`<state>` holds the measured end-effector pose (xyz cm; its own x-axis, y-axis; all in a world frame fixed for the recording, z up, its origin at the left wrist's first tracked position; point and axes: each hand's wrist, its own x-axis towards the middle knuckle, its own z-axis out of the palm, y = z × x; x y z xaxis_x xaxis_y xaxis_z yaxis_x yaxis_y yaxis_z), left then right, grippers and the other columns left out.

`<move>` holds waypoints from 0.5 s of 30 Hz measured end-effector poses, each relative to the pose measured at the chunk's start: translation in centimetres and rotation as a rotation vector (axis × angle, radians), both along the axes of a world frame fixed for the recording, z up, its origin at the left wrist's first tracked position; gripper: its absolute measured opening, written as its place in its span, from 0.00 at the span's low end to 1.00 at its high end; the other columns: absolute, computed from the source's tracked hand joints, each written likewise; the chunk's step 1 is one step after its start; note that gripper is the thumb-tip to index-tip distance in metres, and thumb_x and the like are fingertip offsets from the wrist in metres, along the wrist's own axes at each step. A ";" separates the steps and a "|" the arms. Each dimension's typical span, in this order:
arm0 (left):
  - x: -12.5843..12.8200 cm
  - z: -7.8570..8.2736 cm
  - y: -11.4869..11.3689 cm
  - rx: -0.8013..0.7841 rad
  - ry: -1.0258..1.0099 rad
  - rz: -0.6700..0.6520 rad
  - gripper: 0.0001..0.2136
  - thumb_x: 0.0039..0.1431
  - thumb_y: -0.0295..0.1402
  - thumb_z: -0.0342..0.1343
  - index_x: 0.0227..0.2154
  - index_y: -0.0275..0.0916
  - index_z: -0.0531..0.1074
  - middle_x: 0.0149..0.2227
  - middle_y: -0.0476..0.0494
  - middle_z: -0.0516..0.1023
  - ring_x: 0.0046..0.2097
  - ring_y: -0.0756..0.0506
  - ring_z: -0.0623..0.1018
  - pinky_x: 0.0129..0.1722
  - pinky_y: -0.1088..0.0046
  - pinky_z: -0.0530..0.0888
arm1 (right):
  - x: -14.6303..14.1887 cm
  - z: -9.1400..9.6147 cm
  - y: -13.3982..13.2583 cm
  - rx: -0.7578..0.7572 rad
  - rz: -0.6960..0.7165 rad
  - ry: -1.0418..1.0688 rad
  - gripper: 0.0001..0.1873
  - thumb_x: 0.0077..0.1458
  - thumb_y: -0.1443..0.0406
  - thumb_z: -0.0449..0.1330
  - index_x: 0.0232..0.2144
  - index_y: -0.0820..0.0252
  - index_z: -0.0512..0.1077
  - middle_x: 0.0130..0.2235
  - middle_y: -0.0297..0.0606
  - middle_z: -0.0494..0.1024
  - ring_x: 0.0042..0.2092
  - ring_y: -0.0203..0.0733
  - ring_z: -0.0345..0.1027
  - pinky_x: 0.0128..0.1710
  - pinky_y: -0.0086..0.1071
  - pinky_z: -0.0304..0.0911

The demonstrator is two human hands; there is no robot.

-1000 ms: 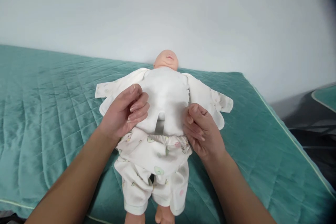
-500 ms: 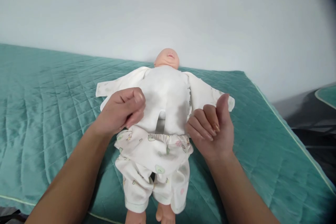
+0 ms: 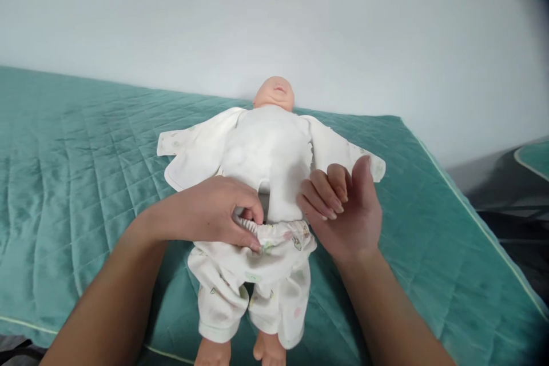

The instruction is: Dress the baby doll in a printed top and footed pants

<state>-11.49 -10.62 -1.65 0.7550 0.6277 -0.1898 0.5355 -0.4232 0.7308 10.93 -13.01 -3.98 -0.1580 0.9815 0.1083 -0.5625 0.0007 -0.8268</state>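
A baby doll lies on its back, feet toward me, with its soft white torso bare at the front. A white long-sleeved top is spread out around its arms. Patterned baby pants cover its legs up to the gathered waistband. My left hand pinches that waistband near the middle, thumb outside and fingertips at the inner edge. Beside the waistband's right end is my right hand, palm up, its fingers loosely curled and thumb apart, with nothing visible in it.
A green quilted cover lies under the doll. Behind the doll's head rises a pale wall. The cover's right edge slopes down toward the near right corner. Another green-topped surface shows at far right.
My left hand has moved right and down from above the torso and taken hold of the pants' waistband. The fingers of my right hand have loosened slightly.
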 end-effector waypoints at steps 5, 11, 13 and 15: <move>0.0 -0.3 0.0 0.118 -0.165 0.054 0.13 0.58 0.39 0.64 0.25 0.38 0.70 0.25 0.54 0.68 0.27 0.54 0.66 0.27 0.77 0.61 | -0.5 -0.6 -0.6 0.040 -0.016 -0.433 0.14 0.61 0.54 0.64 0.29 0.56 0.75 0.29 0.34 0.76 0.29 0.34 0.65 0.28 0.29 0.62; 0.9 -1.7 0.1 0.415 -0.465 0.169 0.11 0.64 0.36 0.60 0.27 0.37 0.72 0.30 0.49 0.74 0.31 0.52 0.71 0.31 0.75 0.66 | -0.3 0.0 -0.8 0.147 0.059 -0.744 0.07 0.57 0.61 0.67 0.37 0.58 0.79 0.31 0.33 0.77 0.32 0.33 0.66 0.30 0.28 0.61; 1.2 -2.2 0.1 0.476 -0.514 0.207 0.09 0.65 0.35 0.59 0.29 0.38 0.73 0.31 0.47 0.75 0.32 0.51 0.72 0.32 0.75 0.67 | 0.0 0.0 -0.7 0.138 0.061 -0.736 0.11 0.55 0.60 0.69 0.40 0.57 0.80 0.31 0.32 0.75 0.32 0.33 0.64 0.30 0.28 0.60; 1.5 -2.3 0.0 0.486 -0.505 0.279 0.10 0.65 0.35 0.58 0.29 0.38 0.74 0.31 0.47 0.75 0.32 0.51 0.72 0.33 0.74 0.67 | 0.3 0.0 -0.7 0.126 0.057 -0.760 0.13 0.54 0.59 0.70 0.42 0.55 0.81 0.28 0.30 0.69 0.29 0.31 0.59 0.27 0.27 0.56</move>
<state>-10.01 -10.65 -3.98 0.4778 0.7330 0.4841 0.3193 -0.6583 0.6816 11.26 -13.67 -4.01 -0.2833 0.9571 0.0603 0.1580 0.1086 -0.9814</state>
